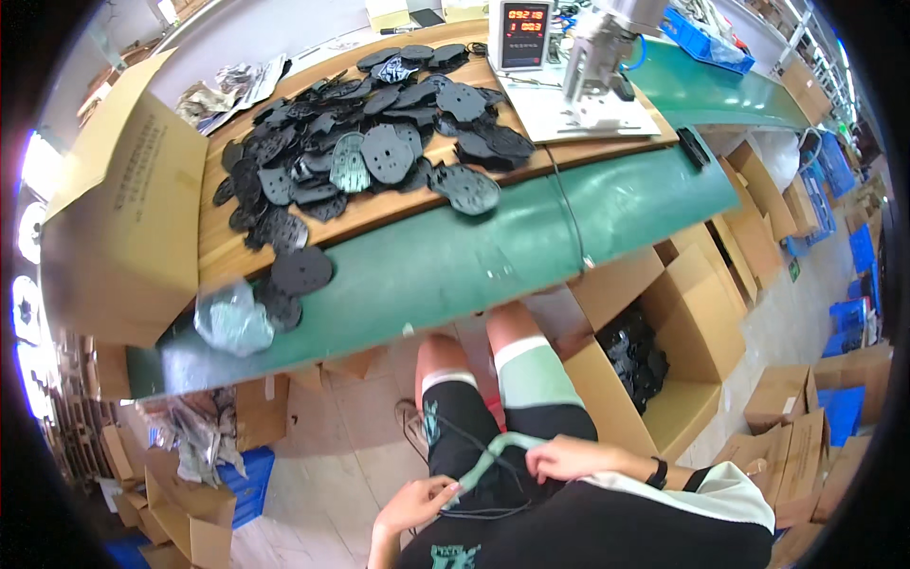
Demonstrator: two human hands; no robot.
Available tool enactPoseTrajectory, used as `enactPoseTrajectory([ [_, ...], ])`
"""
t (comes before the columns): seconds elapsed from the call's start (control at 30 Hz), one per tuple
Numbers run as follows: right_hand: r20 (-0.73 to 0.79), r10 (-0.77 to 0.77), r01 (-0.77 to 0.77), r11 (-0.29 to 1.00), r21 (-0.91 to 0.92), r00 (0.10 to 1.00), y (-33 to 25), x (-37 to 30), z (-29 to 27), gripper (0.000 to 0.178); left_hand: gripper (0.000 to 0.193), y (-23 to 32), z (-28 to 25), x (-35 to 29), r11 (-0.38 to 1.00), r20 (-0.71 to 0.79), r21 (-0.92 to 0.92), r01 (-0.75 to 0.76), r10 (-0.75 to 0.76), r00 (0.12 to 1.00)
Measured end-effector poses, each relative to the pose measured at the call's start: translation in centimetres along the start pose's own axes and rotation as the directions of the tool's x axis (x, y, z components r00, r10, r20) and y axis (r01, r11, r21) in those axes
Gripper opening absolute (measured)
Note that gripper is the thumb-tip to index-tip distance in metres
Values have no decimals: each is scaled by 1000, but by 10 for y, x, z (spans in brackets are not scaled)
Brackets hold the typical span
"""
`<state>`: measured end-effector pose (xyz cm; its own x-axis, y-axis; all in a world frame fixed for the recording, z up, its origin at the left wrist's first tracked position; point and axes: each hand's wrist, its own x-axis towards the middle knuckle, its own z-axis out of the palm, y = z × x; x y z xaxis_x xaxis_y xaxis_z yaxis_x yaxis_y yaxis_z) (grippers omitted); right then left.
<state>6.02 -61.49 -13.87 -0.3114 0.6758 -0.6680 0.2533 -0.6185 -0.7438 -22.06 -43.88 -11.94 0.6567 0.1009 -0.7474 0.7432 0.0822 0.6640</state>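
Over my lap, a pale green strap runs between my hands, with thin dark cords looping loosely below it. My left hand pinches the lower left end of the strap between thumb and fingers. At the other end, my right hand has its fingers closed at the strap; exactly what lies in that grip is partly hidden. Ahead on the bench lies a heap of flat, black, sole-shaped pieces, several with holes. One greenish piece stands out among them.
A green-topped bench crosses in front of me. On it stand a metal press machine, a box with a red digital display, a large carton and a clear plastic bag. An open carton with black pieces sits at my right.
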Motion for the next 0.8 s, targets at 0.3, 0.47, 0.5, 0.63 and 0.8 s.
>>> enactPoseTrajectory([
  [0.3,-854,138,-27,989,144,501,232,13,-1,27,30,-190,17,92,999,-786,25,43,-7,618],
  [0.47,-661,384,261,703,662,644,223,53,42,51,57,-268,42,152,872,-391,-489,9,-228,892],
  [0.5,-536,419,49,753,656,733,198,37,34,53,57,-272,50,161,835,-338,-550,8,-231,912],
  [0.63,-257,562,-57,481,875,786,278,61,48,52,56,-268,61,164,700,-202,-710,77,-308,930],
  [0.8,-472,436,-55,777,628,766,308,70,32,49,54,-258,49,152,605,-150,-785,133,-394,907],
])
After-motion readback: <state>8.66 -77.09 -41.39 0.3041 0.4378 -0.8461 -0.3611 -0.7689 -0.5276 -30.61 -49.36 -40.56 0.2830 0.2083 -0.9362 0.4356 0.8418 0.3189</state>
